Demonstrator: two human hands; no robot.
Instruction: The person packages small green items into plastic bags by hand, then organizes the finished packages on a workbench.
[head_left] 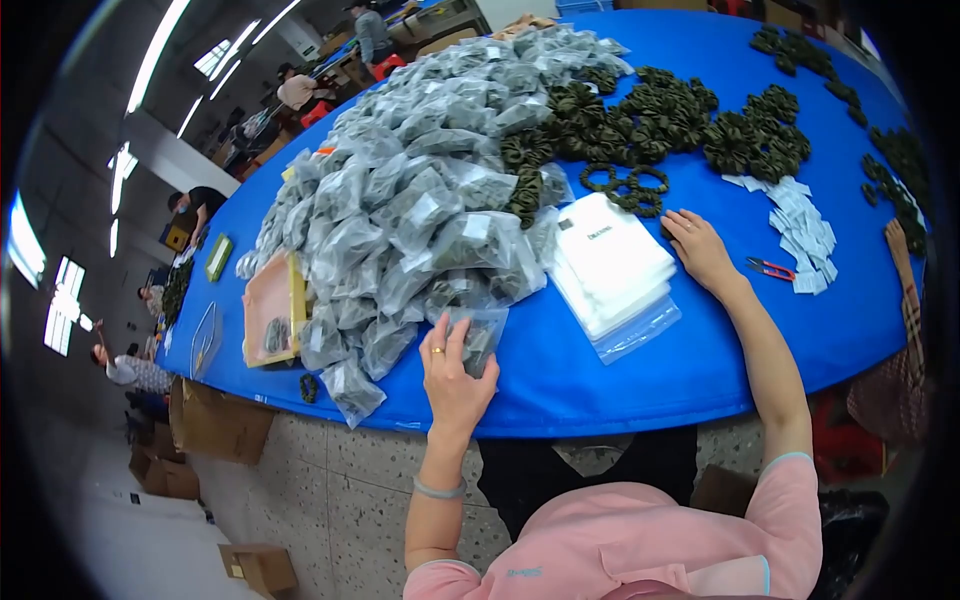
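My left hand (pixel 458 375) lies on a clear bag (pixel 483 338) with a dark item inside, at the near edge of a large heap of similar filled bags (pixel 415 205); its fingers are spread over the plastic. My right hand (pixel 700 250) rests with fingers apart, palm down, on the blue table (pixel 560 385), holding nothing. Just left of it is a stack of flat, empty plastic bags (pixel 608 262). Beyond its fingertips sit dark green scrunchies (pixel 640 187), with larger piles of them (pixel 610 125) farther back.
White paper tags (pixel 800 232) and red-handled snips (pixel 770 268) lie at the right. A yellow-edged tray (pixel 270 310) stands at the left. Another person's hand (pixel 896 238) is at the far right edge; several people work in the background. Cardboard boxes (pixel 222 420) stand on the floor.
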